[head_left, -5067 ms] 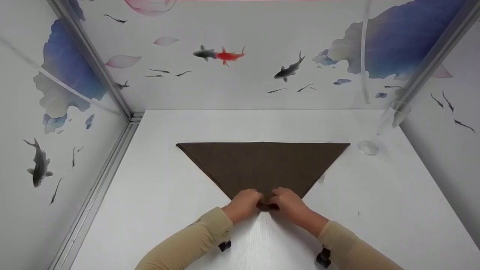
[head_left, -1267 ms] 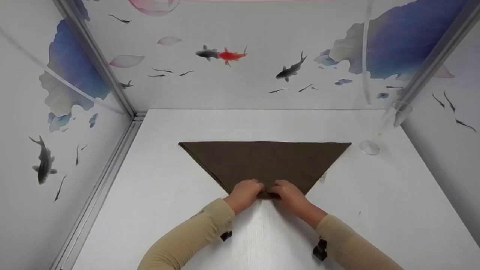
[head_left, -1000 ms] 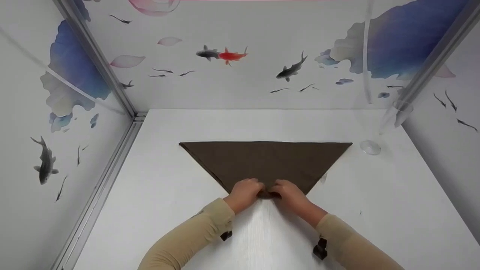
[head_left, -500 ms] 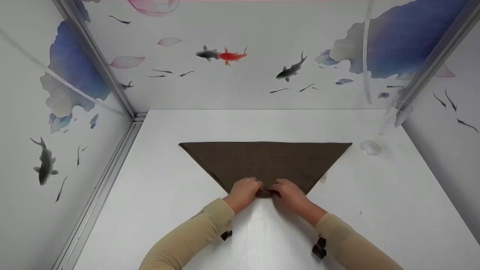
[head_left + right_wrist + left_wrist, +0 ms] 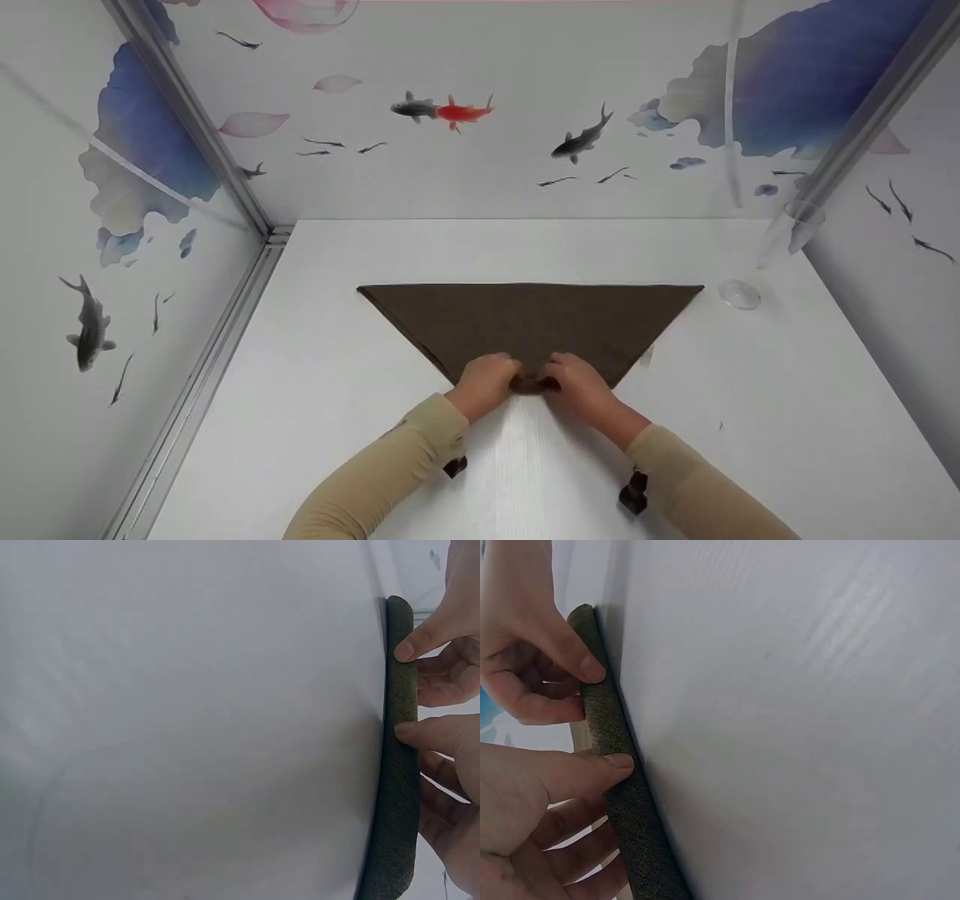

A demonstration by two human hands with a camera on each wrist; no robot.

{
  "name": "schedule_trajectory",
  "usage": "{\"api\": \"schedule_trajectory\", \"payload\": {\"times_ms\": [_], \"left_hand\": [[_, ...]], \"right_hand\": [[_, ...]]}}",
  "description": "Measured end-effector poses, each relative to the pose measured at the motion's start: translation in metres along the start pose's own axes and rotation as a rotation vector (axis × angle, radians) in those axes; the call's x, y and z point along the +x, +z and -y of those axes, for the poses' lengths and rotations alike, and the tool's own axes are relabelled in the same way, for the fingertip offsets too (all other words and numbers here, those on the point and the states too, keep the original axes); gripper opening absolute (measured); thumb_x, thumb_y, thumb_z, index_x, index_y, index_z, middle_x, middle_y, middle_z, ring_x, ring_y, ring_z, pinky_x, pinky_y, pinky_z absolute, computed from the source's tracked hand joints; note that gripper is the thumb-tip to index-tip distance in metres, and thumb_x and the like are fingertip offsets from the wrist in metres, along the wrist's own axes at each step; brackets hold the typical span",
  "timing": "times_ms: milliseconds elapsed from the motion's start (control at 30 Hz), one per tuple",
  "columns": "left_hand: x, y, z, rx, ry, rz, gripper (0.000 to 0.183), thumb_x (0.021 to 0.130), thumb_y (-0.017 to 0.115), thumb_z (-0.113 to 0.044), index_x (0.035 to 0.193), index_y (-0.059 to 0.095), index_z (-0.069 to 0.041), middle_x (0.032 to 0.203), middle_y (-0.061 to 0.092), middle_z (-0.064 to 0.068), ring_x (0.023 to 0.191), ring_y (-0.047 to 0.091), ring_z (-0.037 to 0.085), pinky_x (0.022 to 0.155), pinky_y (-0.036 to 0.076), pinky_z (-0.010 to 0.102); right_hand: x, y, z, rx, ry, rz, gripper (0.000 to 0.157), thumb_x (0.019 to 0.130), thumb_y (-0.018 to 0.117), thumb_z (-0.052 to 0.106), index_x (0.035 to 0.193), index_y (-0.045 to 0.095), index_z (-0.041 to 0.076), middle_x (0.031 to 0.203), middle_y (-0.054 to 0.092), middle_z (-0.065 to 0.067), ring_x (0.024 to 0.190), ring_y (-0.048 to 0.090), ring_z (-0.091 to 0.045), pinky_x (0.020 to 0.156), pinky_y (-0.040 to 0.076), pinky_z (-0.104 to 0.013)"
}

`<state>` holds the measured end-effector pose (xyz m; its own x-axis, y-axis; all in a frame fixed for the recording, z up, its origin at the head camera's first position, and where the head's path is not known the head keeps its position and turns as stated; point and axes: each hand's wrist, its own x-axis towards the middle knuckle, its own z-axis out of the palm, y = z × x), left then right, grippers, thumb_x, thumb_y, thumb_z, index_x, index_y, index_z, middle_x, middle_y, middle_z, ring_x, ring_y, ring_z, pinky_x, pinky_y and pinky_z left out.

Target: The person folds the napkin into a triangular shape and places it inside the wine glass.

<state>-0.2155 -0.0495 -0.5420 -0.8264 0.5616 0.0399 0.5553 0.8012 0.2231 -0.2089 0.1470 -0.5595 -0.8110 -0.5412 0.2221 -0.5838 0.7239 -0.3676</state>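
Observation:
A dark brown cloth napkin (image 5: 525,322) lies in a wide shape narrowing toward me, its long straight edge at the far side. Its near end is turned into a roll (image 5: 634,817), which spans the near edge in both wrist views. My left hand (image 5: 486,384) pinches this roll left of the middle, thumb on the near face and fingers behind. Close by on the right, my right hand (image 5: 583,386) pinches it likewise; the right wrist view shows its thumb (image 5: 420,733) flat against the roll. A short stretch of roll shows between the hands.
A clear stemmed glass (image 5: 804,217) stands at the back right, its round foot (image 5: 740,295) just beyond the napkin's right corner. White panels with painted fish enclose the white table (image 5: 337,450) at the back and sides. Black wrist devices (image 5: 634,493) hang under both sleeves.
Since the oldest frame, the napkin's near edge has moved away from me as the roll was turned. Within the last second, both hands have shifted only slightly along the roll.

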Motion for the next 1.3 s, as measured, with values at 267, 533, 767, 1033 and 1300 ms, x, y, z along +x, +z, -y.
{"api": "schedule_trajectory", "payload": {"times_ms": [267,533,767,1033,1300], "left_hand": [[0.002,-0.001,0.0,0.081,-0.017,-0.045,0.013,0.086,0.071,-0.004,0.09,0.073,-0.016,0.082,0.063,0.0,0.075,0.061,0.018,0.063,0.053,0.031],[0.005,-0.004,0.002,0.046,-0.05,-0.041,0.014,0.086,0.069,-0.001,0.088,0.071,-0.015,0.082,0.064,0.0,0.075,0.061,0.018,0.064,0.052,0.032],[0.005,-0.006,0.004,-0.022,-0.089,0.0,0.013,0.085,0.072,-0.003,0.091,0.072,-0.014,0.085,0.066,-0.001,0.079,0.063,0.017,0.067,0.053,0.032],[0.004,-0.005,0.005,-0.031,-0.097,-0.02,0.009,0.087,0.073,-0.007,0.092,0.073,-0.014,0.086,0.068,-0.001,0.08,0.065,0.017,0.068,0.054,0.032],[0.007,-0.007,0.003,-0.033,-0.123,-0.035,0.005,0.09,0.071,-0.011,0.092,0.073,-0.015,0.086,0.065,-0.001,0.081,0.063,0.016,0.069,0.053,0.03]], "right_hand": [[0.004,0.0,-0.002,0.016,-0.004,-0.001,0.012,0.081,0.075,-0.003,0.088,0.073,0.007,0.082,0.058,-0.003,0.079,0.059,-0.022,0.072,0.052,-0.036],[0.007,0.0,-0.003,0.001,0.032,0.008,0.012,0.082,0.074,-0.004,0.088,0.072,0.006,0.083,0.059,-0.004,0.081,0.059,-0.022,0.073,0.052,-0.037],[0.007,0.001,0.0,-0.048,-0.001,-0.038,0.011,0.08,0.077,-0.001,0.087,0.073,0.007,0.081,0.057,-0.003,0.078,0.057,-0.022,0.069,0.051,-0.037],[0.003,0.003,0.006,-0.111,-0.031,-0.063,0.013,0.079,0.079,0.003,0.089,0.076,0.01,0.078,0.052,-0.002,0.075,0.053,-0.02,0.066,0.047,-0.033],[0.003,0.004,0.007,-0.2,-0.034,-0.044,0.009,0.083,0.077,0.005,0.091,0.075,0.009,0.08,0.049,-0.002,0.076,0.051,-0.021,0.066,0.047,-0.034]]}}
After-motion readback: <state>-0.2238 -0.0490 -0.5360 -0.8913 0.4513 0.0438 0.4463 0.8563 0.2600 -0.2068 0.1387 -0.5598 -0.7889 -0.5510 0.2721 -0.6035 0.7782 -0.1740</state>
